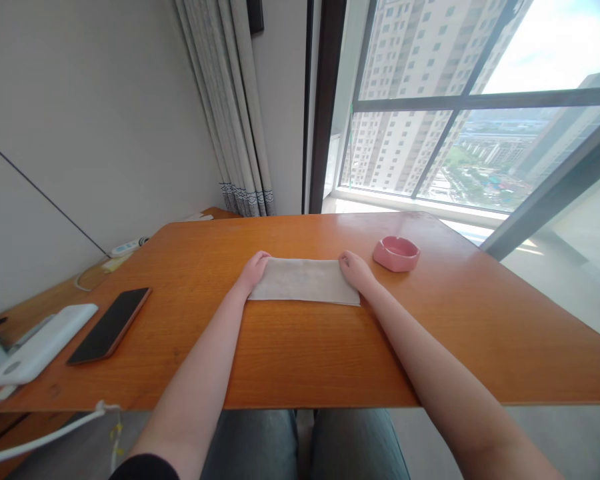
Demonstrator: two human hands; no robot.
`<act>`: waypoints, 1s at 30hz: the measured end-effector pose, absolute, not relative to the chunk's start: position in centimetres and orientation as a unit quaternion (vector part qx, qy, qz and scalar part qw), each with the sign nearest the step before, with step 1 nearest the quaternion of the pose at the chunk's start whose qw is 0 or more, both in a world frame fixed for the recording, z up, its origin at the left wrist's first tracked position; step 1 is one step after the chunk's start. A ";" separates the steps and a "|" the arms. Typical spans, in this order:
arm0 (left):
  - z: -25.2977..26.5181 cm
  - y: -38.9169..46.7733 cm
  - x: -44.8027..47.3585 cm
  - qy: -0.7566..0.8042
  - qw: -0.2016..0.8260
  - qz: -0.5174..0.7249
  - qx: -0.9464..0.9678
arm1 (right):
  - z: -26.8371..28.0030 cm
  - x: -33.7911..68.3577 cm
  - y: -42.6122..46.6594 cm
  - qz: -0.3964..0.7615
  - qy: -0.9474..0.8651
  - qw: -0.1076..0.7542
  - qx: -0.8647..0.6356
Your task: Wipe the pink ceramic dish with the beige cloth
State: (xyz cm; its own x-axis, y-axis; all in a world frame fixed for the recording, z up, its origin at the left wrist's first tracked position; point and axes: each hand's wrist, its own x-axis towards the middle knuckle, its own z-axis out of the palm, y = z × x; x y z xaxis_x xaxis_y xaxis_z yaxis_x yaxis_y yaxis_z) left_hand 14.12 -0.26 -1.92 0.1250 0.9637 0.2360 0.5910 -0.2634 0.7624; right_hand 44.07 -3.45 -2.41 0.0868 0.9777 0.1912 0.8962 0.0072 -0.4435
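Note:
A pale grey folded cloth lies as a wide rectangle on the wooden table. Its left end is pinched by my left hand, the fingers curled at the upper corner. My right hand is closed on the opposite end, also near the far corner. Between the two hands the cloth looks flat and fairly smooth, its long near edge facing me. My fingertips are partly hidden behind the hands.
A pink ashtray-like dish stands right of my right hand. On the left lie a dark phone, a white power bank with a cable, and a power strip. The orange-brown table ends just before my knees.

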 end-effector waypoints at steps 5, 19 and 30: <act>-1.9 -0.1 14.2 0.578 0.225 0.384 0.683 | -2.2 44.3 -3.5 0.085 -0.667 0.272 -0.688; -1.1 -2.7 16.3 0.504 0.045 0.323 0.800 | -1.2 41.3 -5.3 -0.037 -0.680 0.245 -0.690; -2.4 -1.4 14.8 0.588 0.042 0.162 0.792 | -2.3 38.1 -6.9 0.065 -0.749 0.046 -0.657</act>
